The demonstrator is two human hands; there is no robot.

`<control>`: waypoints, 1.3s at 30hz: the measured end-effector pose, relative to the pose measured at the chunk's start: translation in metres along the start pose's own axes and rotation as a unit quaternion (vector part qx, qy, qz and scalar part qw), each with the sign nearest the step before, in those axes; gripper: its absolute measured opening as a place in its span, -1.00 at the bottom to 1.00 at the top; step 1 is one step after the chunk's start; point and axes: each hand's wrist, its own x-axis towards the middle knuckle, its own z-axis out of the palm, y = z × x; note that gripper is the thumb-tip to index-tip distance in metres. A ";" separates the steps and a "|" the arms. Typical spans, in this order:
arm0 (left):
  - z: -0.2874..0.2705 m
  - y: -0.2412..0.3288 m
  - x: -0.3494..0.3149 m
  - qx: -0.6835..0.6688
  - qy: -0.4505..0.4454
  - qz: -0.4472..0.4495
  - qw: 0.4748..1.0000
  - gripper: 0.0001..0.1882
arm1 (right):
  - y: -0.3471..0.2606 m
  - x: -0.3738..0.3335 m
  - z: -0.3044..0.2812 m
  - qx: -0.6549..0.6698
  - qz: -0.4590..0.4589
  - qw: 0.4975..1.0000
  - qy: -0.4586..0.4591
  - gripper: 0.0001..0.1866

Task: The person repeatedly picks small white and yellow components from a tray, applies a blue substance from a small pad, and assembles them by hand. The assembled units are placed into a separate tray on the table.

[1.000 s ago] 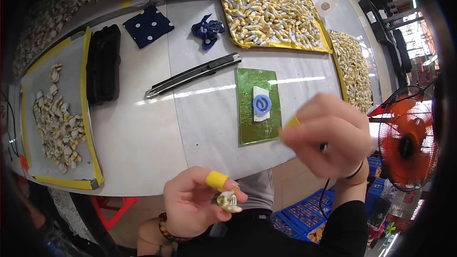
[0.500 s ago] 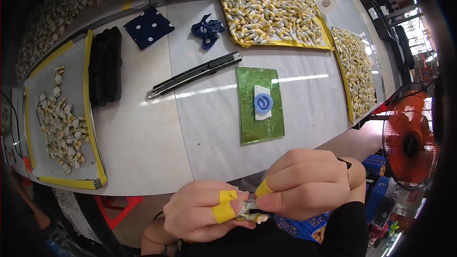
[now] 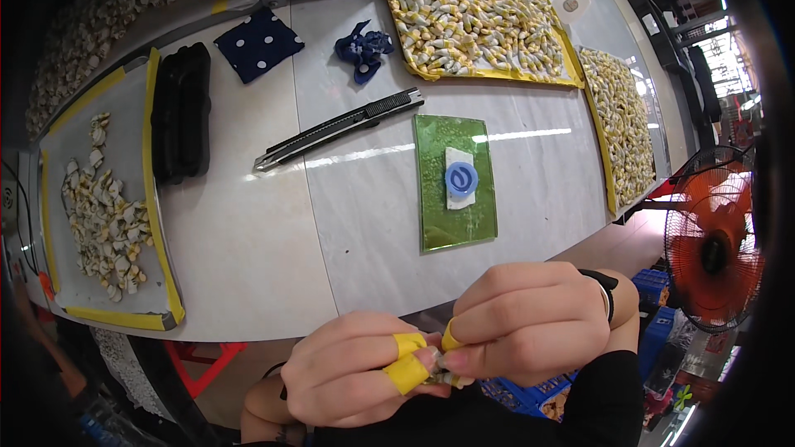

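Just past the table's near edge, my left hand (image 3: 352,372) is closed on a small white-and-yellow painted piece (image 3: 443,377), mostly covered by the fingers. My right hand (image 3: 530,319) meets it from the other side, thumb and fingers pinched at the top of the same piece. Whether the right fingers hold anything else is hidden. Yellow tape wraps fingers on both hands. Beyond the hands lies a green rectangular plate (image 3: 435,228), bearing a white pad (image 3: 454,202) with a round blue cap-like piece (image 3: 461,180).
A utility knife (image 3: 339,128) lies across the table. Loose shell-like pieces (image 3: 108,223) fill part of the left tray (image 3: 166,281), beside a black tray (image 3: 184,112). Polka-dot cloths (image 3: 259,43) lie behind. Trays of painted pieces (image 3: 472,16) stand far right, near a red fan (image 3: 714,252).
The right hand has shifted slightly and its fingertips have come closer over the small piece. A dark bit seen by the right thumb before no longer shows. The piece is more covered.
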 end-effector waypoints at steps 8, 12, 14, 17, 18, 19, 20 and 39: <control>0.004 0.005 0.005 0.085 0.029 -0.062 0.994 -0.63 | -0.001 0.000 0.008 -0.057 0.024 0.994 0.093 -0.89; -0.002 0.000 0.001 0.123 0.010 -0.014 0.992 -0.52 | -0.006 -0.002 0.008 -0.018 0.073 0.994 0.083 -0.85; -0.001 -0.001 -0.003 -0.024 0.011 -0.120 0.992 -0.56 | -0.007 -0.001 0.003 0.034 0.095 0.993 0.062 -0.84; 0.000 0.003 -0.005 -0.318 0.054 -0.284 0.903 -0.66 | -0.006 0.004 -0.007 0.019 0.130 0.990 0.043 -0.83; 0.000 0.006 -0.003 -0.422 0.073 -0.332 0.840 -0.69 | -0.005 0.005 -0.008 0.015 0.137 0.990 0.027 -0.82; -0.001 0.007 -0.001 -0.452 0.057 -0.352 0.818 -0.76 | -0.004 0.006 -0.009 0.012 0.143 0.990 0.011 -0.82; -0.001 0.006 -0.003 -0.455 0.048 -0.346 0.819 -0.76 | -0.003 0.006 -0.009 0.007 0.150 0.989 -0.005 -0.80; -0.130 0.075 0.040 0.595 -0.071 -0.154 0.785 -0.79 | -0.019 -0.016 -0.032 -0.048 0.162 0.986 -0.002 -0.71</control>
